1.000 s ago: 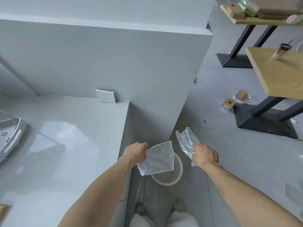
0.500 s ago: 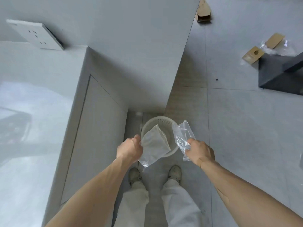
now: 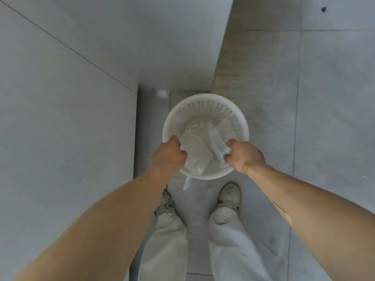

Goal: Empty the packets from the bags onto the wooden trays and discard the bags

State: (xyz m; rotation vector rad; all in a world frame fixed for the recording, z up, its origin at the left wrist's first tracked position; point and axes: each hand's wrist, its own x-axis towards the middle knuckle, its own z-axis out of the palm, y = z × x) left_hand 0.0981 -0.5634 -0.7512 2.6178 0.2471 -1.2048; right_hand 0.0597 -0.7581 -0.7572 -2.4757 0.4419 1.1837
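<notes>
A: What does the head view show of the room?

B: A grey tiled floor (image 3: 334, 98) fills the right side and the bottom. Pale grey cabinet panels (image 3: 71, 118) stand on the left and run across the top, and they meet at a corner above the middle.

A: And in that corner?

B: A white round wastebasket (image 3: 239, 120) with slotted walls stands on the floor, just in front of the panels. Some clear plastic already lies inside it.

A: Where are the bags?

B: There are 2, both over the basket's opening. The left hand (image 3: 168, 157) holds a flat clear bag (image 3: 194, 153) by its upper left edge; the fingers are curled into a fist with the thumb pressed on top, pinching the plastic. The bag's lowest corner hangs past the near rim.

A: And the other one?

B: The right hand (image 3: 245, 155) grips a crumpled clear bag (image 3: 216, 142) that sticks up and left from the fist, towards the middle of the basket. Those fingers are pressed together around its bunched end. The 2 bags overlap in the picture; I cannot tell whether they touch.

A: Anything else?

B: Both forearms are bare. Below the basket stand 2 pale sneakers (image 3: 229, 195) and light trouser legs (image 3: 229, 244), feet apart, toes close to the near rim. The packets and trays are out of view.
</notes>
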